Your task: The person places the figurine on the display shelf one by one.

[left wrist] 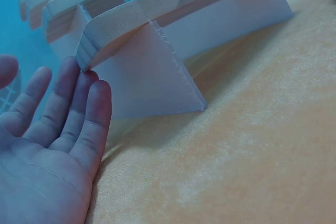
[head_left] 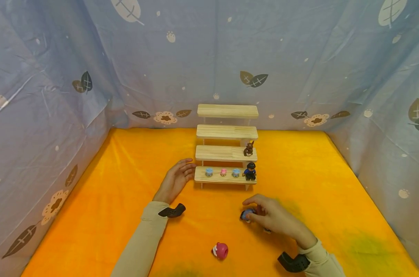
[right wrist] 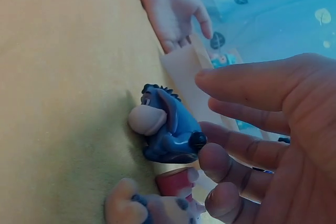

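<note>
My left hand point(head_left: 176, 181) has its fingers extended, fingertips touching the left end of the lowest step of a wooden display stand point(head_left: 226, 153); the left wrist view shows this contact. Just in front of the stand, my right hand point(head_left: 273, 217) hovers with loosely bent fingers over a blue donkey figurine point(right wrist: 168, 124) lying on the mat. The right wrist view shows a gap between thumb and donkey; whether another fingertip touches its back I cannot tell. Close below those fingers are a red-based figurine point(right wrist: 176, 183) and a beige-and-grey figurine point(right wrist: 157, 209), partly cut off.
A pink-and-white figurine point(head_left: 221, 251) lies on the orange mat point(head_left: 195, 227) nearer me. The lowest step bears small blue and pink figurines point(head_left: 223, 172) and a black-capped figure point(head_left: 250, 172). A brown animal figurine point(head_left: 249, 149) sits one step higher. Patterned curtains point(head_left: 202, 57) enclose the mat.
</note>
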A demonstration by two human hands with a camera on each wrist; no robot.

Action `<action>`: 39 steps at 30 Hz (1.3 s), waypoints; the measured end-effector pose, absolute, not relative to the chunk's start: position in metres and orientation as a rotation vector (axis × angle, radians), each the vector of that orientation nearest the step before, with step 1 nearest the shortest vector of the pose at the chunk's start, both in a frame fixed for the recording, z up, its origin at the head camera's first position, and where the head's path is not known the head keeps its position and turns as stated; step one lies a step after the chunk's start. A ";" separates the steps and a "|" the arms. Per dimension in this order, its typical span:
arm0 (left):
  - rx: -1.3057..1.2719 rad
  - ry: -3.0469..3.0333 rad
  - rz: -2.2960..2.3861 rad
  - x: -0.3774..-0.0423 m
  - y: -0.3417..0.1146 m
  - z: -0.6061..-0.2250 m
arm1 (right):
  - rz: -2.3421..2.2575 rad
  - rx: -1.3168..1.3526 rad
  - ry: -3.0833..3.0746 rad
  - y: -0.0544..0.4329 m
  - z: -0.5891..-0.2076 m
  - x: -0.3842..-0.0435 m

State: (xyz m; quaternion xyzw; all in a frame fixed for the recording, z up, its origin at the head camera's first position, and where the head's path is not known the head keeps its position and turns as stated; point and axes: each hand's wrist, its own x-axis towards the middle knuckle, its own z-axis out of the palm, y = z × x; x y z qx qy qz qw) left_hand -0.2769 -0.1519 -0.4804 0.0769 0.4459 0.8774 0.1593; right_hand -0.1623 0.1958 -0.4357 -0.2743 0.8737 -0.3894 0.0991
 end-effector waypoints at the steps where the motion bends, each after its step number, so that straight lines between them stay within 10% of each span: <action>1: 0.218 1.273 2.508 -0.277 -0.152 -0.480 | -1.155 -0.825 2.584 0.196 -0.437 -0.162; 39: 0.193 1.288 2.507 -0.277 -0.151 -0.479 | -0.995 -0.796 2.581 0.196 -0.439 -0.162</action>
